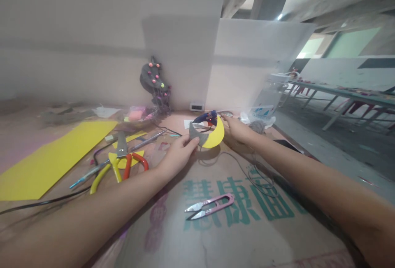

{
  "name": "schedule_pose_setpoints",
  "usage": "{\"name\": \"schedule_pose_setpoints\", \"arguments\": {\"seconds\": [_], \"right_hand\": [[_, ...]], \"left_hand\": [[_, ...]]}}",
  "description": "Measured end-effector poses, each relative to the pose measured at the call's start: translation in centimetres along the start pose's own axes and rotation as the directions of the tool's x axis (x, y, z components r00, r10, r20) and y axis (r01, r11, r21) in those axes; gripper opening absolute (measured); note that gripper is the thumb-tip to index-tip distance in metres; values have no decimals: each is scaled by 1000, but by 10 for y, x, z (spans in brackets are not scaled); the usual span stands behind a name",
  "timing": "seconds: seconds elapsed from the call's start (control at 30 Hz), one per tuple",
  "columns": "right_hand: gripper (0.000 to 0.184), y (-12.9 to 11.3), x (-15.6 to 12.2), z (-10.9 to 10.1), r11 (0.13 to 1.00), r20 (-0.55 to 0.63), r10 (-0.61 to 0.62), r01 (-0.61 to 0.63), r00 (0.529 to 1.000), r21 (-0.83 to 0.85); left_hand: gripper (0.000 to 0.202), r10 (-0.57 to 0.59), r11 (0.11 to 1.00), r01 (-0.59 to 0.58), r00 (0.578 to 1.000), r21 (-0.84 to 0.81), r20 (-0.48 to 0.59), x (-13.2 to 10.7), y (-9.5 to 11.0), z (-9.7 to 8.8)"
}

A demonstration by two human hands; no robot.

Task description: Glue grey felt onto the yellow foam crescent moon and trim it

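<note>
Between the thumb and fingers of my left hand (182,150) is a crescent-shaped piece (214,137), grey on the left and bright yellow on the right, held up above the table. My right hand (232,130) is closed at the crescent's yellow edge. Its fingertips are hidden behind the piece, so I cannot tell whether they grip it or something else. A dark blue glue gun (205,117) with an orange trigger and a small red light shows just behind the crescent. Pink thread snips (217,207) lie nearer to me, blades to the left.
On the left are a yellow sheet (66,152), scissors with red and yellow handles (126,163) and a blue-tipped pen (88,175). A grey form with coloured pins (152,78) stands by the wall. Loose grey cord (262,181) and a cord ball (257,126) lie right.
</note>
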State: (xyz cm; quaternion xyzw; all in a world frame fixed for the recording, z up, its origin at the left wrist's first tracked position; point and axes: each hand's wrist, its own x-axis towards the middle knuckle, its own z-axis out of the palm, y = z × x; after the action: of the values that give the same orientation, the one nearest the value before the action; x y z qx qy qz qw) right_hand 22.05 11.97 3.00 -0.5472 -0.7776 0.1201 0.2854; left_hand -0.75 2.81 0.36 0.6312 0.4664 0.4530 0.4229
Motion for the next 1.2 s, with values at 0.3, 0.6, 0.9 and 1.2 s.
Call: {"name": "schedule_pose_setpoints", "arguments": {"seconds": [0.3, 0.6, 0.9, 1.2], "right_hand": [[28, -45, -80, -3, 930, 198, -353, 366, 914, -33], [16, -67, -114, 20, 885, 206, -447, 463, 871, -38], [34, -59, -109, 13, 912, 191, -369, 394, 910, -113], [16, -64, -113, 22, 836, 199, -541, 547, 817, 30]], "left_hand": [[33, 65, 997, -68, 996, -48, -55, 4, -11, -1], [32, 90, 988, -94, 995, 123, 40, 2, -7, 0], [36, 90, 986, -88, 996, 144, -3, -1, -2, -2], [27, 95, 985, -100, 995, 140, 37, 0, -4, -1]]}}
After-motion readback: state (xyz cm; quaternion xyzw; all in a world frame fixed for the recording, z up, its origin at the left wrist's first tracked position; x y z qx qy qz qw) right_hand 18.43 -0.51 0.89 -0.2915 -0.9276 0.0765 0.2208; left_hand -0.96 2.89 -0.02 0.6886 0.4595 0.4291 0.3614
